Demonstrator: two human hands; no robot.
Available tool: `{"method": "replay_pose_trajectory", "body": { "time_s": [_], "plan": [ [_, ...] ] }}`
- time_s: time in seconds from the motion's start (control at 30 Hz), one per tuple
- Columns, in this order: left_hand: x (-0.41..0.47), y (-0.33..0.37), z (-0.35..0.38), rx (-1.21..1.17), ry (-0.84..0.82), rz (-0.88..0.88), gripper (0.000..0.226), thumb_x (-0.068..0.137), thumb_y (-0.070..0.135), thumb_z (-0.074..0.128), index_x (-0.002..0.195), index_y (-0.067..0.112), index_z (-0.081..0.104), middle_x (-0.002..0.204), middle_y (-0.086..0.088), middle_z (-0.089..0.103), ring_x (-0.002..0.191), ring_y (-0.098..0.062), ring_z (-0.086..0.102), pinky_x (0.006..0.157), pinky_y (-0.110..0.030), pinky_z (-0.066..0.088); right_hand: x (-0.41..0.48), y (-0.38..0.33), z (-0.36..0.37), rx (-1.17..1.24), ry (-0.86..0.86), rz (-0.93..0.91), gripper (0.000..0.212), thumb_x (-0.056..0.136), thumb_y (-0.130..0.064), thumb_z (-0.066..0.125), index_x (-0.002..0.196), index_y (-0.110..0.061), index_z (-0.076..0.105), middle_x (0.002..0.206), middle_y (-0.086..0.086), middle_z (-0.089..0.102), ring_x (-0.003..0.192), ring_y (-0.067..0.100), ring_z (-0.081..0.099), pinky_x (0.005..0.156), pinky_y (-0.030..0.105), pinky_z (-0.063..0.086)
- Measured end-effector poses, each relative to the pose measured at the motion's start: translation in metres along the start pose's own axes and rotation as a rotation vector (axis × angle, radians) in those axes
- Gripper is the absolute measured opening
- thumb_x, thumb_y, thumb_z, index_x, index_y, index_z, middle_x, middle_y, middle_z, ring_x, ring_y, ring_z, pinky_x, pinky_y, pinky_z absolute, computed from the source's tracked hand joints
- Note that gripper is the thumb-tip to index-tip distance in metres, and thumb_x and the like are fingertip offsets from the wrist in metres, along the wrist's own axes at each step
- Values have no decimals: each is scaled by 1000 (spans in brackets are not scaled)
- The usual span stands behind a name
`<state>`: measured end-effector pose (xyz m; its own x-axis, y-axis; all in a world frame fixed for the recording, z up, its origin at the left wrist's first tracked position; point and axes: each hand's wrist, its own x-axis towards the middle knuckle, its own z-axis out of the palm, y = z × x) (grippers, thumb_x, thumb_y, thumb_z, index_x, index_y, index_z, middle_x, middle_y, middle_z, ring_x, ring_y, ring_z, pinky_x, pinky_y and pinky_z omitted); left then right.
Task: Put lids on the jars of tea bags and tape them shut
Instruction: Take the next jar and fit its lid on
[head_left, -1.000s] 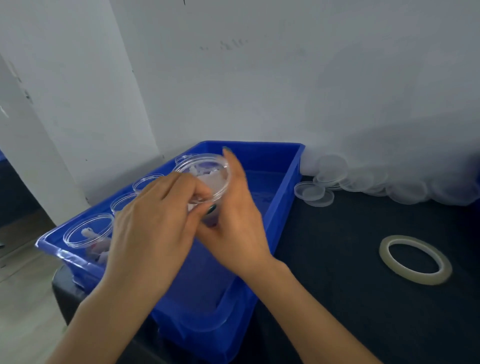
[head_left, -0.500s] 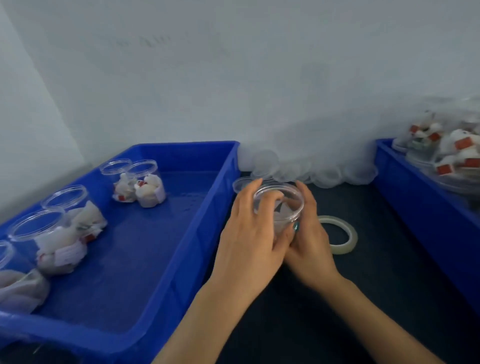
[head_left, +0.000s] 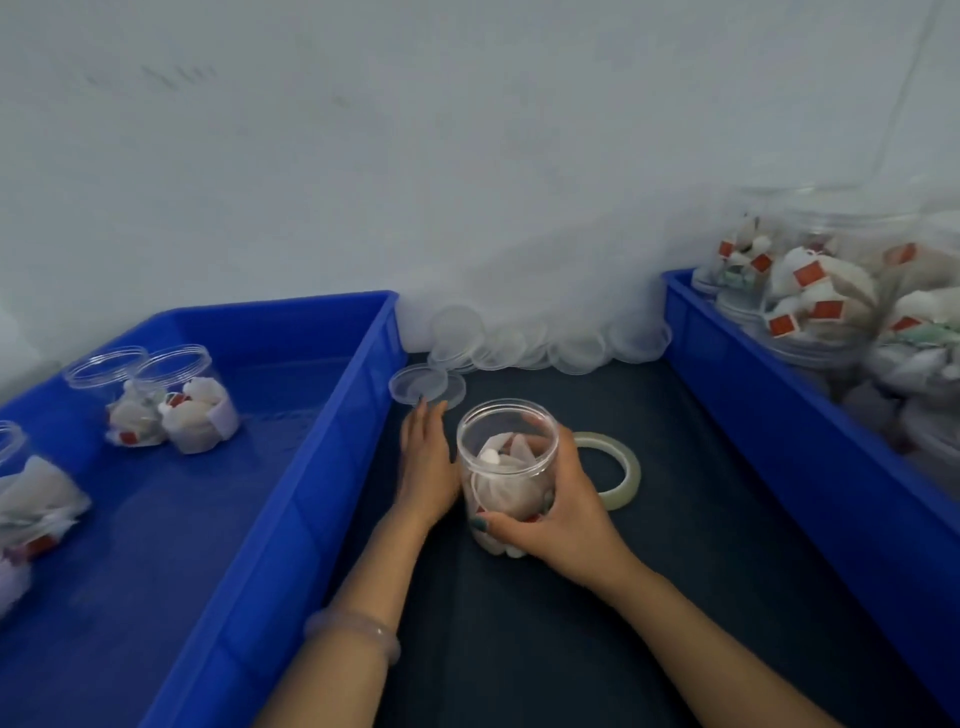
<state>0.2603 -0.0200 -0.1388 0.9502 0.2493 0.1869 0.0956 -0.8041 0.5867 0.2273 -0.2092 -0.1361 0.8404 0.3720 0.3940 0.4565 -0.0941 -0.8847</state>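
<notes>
The dark surface (head_left: 519, 649) carries the jar (head_left: 506, 457) of tea bags, upright and without a lid. My right grip (head_left: 566, 514) is curled around its lower wall. My left grip (head_left: 426, 467), flat and straight, lies at its 9 o'clock and points to the loose lids (head_left: 415, 382) at 11 o'clock. I should lift only one lid, lay it level and press evenly. The tape ring (head_left: 618, 470) waits at 2 o'clock.

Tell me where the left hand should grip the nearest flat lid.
Its near rim, pinched from above by the fingers of the left hand: the lid lies flat on the mat, the bin wall close on its left, a second lid overlapping its right, leaving the near edge probably freest.
</notes>
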Motion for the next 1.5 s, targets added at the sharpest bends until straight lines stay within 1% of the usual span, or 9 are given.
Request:
{"method": "replay_pose_trajectory", "body": {
  "time_s": [0.2,0.43,0.63,0.8,0.9,1.0,1.13,1.33,1.5],
  "plan": [
    [44,-14,12,300,-37,35,84,102,40,49,161,19,-7,166,-9,-20,154,-30,-16,124,-45,0,4,10,-2,50,-56,63,94,63,-29,94,137,-42,38,124,-35,54,123,-6,53,97,10,43],
    [61,-28,18,513,182,32,46,98,27,54,136,2,47,140,-24,45,128,-37,42,104,-42,37,3,9,-3,23,-50,74,96,63,-36,93,140,-43,37,126,-31,53,124,-2,53,103,20,46],
    [43,-21,7,325,268,69,23,98,21,60,109,1,58,124,-25,50,113,-39,45,83,-45,45,2,7,-3,17,-48,94,98,61,-43,91,141,-46,34,133,-20,53,127,3,53,106,38,49],
    [35,13,-20,-245,532,129,15,105,28,50,106,13,50,92,-7,65,80,-30,61,67,-42,44,2,9,-3,22,-48,96,97,60,-43,92,139,-47,35,129,-30,52,126,0,52,105,39,51],
    [36,43,-52,-726,416,142,20,106,32,47,103,21,64,95,1,68,88,-26,67,81,-46,55,3,10,-2,20,-53,100,97,59,-48,92,138,-48,36,127,-36,49,127,-2,51,105,39,51],
    [29,66,-92,-888,144,269,24,100,46,56,93,36,77,90,12,69,84,-7,65,74,-24,54,4,11,-1,19,-49,99,96,59,-48,92,138,-48,37,129,-32,50,128,2,51,104,41,51],
    [14,86,-92,-322,-325,370,35,92,65,53,96,37,74,96,12,74,89,-2,69,79,-23,47,5,11,-1,32,-37,93,91,62,-41,92,137,-42,39,131,-21,56,126,5,54,106,41,50],
    [4,107,-76,-220,-468,389,25,98,38,52,103,25,73,104,13,73,101,0,65,80,-6,46,6,9,-2,20,-37,82,92,68,-36,92,128,-65,29,135,-27,51,129,-4,49,106,24,45],
    [-1,108,-85,-36,-397,440,26,103,24,53,94,40,72,99,27,70,102,8,61,83,-10,46,5,11,-3,40,-43,76,90,68,-31,92,134,-52,33,132,-27,54,127,-3,51,103,21,47]
  ]
}}
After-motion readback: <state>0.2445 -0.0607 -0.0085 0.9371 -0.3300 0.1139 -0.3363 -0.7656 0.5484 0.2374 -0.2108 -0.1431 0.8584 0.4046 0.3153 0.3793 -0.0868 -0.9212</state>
